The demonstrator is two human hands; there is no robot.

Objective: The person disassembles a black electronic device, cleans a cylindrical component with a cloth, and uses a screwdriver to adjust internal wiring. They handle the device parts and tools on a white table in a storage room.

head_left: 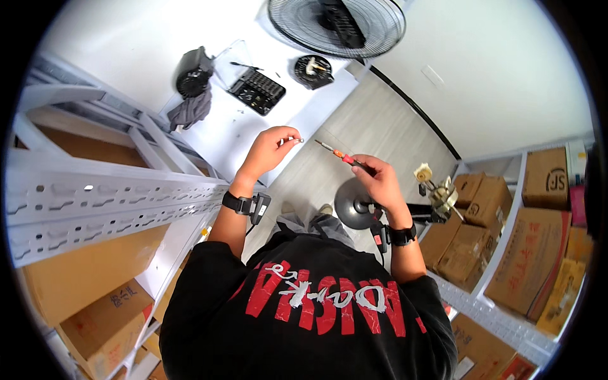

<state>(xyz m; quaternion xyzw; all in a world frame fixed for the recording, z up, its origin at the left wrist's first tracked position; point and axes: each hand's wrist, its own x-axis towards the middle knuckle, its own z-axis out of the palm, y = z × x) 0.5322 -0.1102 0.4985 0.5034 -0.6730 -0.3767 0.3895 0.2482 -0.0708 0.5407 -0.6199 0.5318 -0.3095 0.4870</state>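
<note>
My left hand (273,152) is pinched shut at the fingertips on a small metal piece (301,140), too small to name. My right hand (380,182) grips a screwdriver (344,156) with a red and black handle. Its thin tip points up and left toward the small piece, with a gap between them. Both hands are held in front of my body, near the edge of a white table (221,142). On that table lies an open black tool case (258,90) with a clear lid and small bits in it.
A fan grille (297,35) with a black bar stands at the back. A black housing (194,73), a grey cloth (191,111) and a round black part (313,71) share the table. A fan stand's base (354,206) and exposed motor (442,196) are right. Shelves with cartons (529,259) flank me.
</note>
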